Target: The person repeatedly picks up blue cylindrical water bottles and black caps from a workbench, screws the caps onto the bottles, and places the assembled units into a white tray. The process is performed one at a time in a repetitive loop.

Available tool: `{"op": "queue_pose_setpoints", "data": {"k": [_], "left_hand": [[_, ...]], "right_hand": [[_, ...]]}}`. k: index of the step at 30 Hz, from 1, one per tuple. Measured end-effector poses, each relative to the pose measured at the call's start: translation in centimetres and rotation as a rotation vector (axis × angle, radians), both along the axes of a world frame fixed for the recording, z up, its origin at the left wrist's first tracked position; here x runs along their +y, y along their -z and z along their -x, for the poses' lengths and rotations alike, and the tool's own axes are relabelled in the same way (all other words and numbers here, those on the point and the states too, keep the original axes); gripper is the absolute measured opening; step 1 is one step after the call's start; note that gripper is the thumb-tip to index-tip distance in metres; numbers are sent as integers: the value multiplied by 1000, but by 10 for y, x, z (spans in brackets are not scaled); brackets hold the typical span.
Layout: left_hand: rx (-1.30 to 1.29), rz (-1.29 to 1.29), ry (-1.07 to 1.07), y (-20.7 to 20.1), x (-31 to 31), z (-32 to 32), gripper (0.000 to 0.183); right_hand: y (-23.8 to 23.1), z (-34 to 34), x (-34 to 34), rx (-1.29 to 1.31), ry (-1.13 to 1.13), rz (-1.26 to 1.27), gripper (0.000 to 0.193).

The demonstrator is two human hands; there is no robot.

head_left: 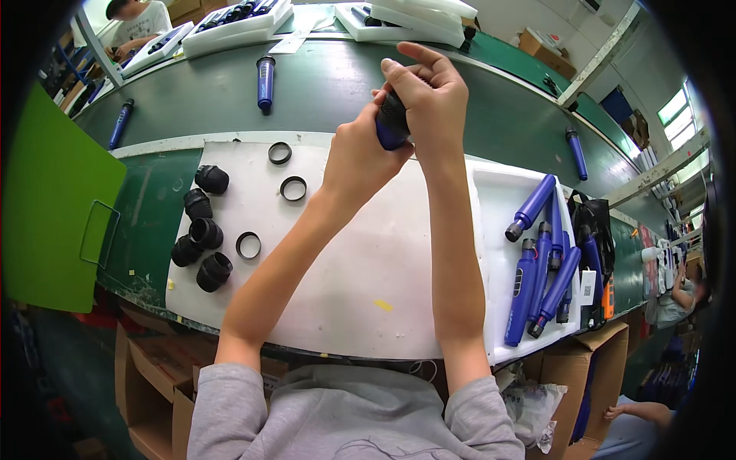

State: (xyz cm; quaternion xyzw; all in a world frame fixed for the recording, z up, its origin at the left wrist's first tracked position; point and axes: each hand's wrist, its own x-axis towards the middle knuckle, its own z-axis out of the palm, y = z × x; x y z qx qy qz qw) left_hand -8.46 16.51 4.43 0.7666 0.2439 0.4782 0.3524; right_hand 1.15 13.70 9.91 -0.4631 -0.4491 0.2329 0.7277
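Above the far edge of the white work sheet, both hands meet around a blue handheld microphone (392,123) with a black top. Its blue lower part is wrapped by my left hand (356,157). My right hand (435,100) closes on the black end, with its index finger raised; my fingers partly cover the top. On the left of the sheet lie several black microphone heads (205,233). Three thin black rings, one of them a far ring (280,153), rest beside them. A white foam tray (491,307) at the right holds several blue microphone bodies (521,291).
A dark green belt (330,84) runs across behind the sheet, with scattered blue microphones (265,84). Foam trays (238,31) stand beyond it. A green panel (57,199) rises at left. Cardboard boxes (153,383) sit below the table. Other people work at far left and right.
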Motion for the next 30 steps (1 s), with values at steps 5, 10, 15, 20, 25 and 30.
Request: {"op": "queue_pose_setpoints", "data": {"k": [5,10,15,20,25,30], "left_hand": [[118,504,550,-23,3,20,30],[-93,1003,1198,-17,-3,25,21],[143,802,664,-33,-19,12,20],[132,69,-61,-3,-6,3,34],[230,319,272,-39,-11,19,33],[10,920,1009,-39,-11,30,22]], "right_hand": [[-6,-18,-11,6,-300,-87,46],[-14,-17,-21,-69,-691,-192,54],[1,-40,-15,-11,-688,-237,53],[2,-11,2,-3,-253,-90,49],[0,-19,-5,80,-333,-169,49],[-11,-23,-18,69,-715,-302,52]]}}
